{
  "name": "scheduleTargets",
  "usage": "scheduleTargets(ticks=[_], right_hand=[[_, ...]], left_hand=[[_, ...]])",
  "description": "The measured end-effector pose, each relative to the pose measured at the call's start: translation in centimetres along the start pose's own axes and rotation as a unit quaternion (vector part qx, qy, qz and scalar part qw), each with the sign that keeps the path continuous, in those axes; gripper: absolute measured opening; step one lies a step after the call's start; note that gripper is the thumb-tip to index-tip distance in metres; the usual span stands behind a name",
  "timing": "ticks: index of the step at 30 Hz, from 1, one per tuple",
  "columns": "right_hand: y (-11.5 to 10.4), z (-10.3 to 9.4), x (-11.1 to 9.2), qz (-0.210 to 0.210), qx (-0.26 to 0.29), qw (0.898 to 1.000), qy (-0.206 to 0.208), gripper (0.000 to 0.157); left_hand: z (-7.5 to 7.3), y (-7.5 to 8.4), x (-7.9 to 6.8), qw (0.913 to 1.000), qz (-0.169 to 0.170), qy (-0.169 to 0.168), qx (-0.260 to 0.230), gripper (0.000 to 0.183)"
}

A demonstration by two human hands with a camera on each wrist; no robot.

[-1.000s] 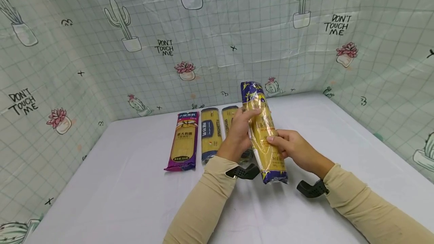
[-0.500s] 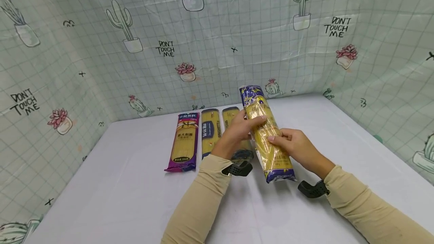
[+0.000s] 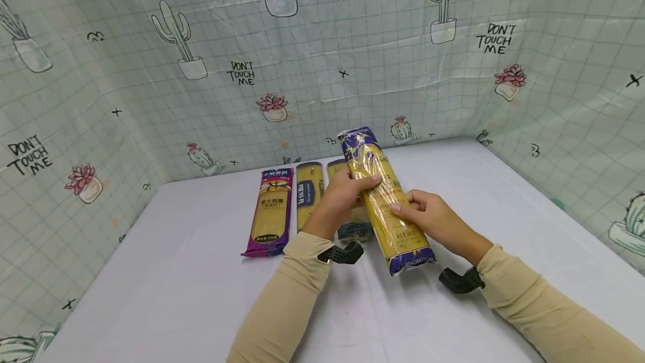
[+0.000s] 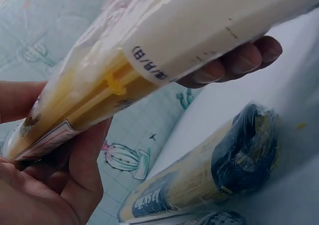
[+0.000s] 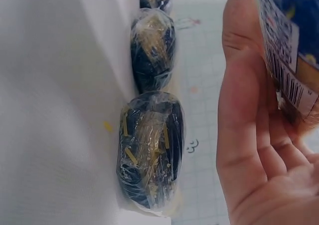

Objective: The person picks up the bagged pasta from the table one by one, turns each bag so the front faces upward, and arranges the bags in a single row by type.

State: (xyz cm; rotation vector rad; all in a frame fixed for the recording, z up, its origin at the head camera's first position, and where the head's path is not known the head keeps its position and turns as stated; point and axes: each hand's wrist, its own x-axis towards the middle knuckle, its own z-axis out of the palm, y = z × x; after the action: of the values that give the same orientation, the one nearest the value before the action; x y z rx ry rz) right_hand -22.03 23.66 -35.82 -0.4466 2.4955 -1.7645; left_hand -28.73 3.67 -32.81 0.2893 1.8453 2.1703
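Both hands hold a yellow spaghetti packet [image 3: 385,200] with purple ends, raised and tilted above the table. The left hand [image 3: 342,198] grips it near the upper half, thumb across the front. Lower down, the right hand [image 3: 433,217] grips the packet's right edge, thumb on the front and fingers behind. In the left wrist view, the packet [image 4: 114,80] shows its back label, with fingers of both hands around it. The right wrist view catches the right hand [image 5: 259,150] under the packet's barcode side [image 5: 289,80].
On the white table [image 3: 166,273] lie a purple-and-pink pasta packet [image 3: 272,212], a blue-labelled spaghetti packet [image 3: 308,192], and a similar dark-ended packet [image 3: 355,231] partly hidden behind the left hand. A patterned cloth [image 3: 312,38] stands behind and at both sides.
The held spaghetti packet has tilted further, its top shifting left, and turned its front somewhat. The left hand has moved slightly left and down with it, while the right hand keeps its grip.
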Motion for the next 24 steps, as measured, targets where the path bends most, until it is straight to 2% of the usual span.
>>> scheduleTargets(ticks=[5,9,14,19,24], right_hand=[[0.0,-0.2,-0.1,-0.003,0.032,0.997,-0.065,0.042],[-0.1,-0.2,-0.3,-0.014,0.045,0.993,-0.110,0.063],[-0.4,0.1,-0.7,-0.022,0.080,0.987,-0.137,0.084],[-0.6,0.2,-0.9,-0.044,0.093,0.982,-0.162,0.087],[-0.8,0.3,-0.9,-0.067,0.100,0.977,-0.178,0.088]], left_hand=[[-0.5,0.0,0.0,0.9995,0.012,0.031,-0.003,0.043],[-1.1,0.3,-0.2,0.9982,0.018,0.056,0.007,0.047],[-1.9,0.3,0.0,0.9965,0.013,0.078,-0.029,0.051],[-2.4,0.0,0.2,0.9930,0.010,0.092,-0.072,0.046],[-2.4,0.0,0.2,0.9924,0.017,0.093,-0.078,0.048]])
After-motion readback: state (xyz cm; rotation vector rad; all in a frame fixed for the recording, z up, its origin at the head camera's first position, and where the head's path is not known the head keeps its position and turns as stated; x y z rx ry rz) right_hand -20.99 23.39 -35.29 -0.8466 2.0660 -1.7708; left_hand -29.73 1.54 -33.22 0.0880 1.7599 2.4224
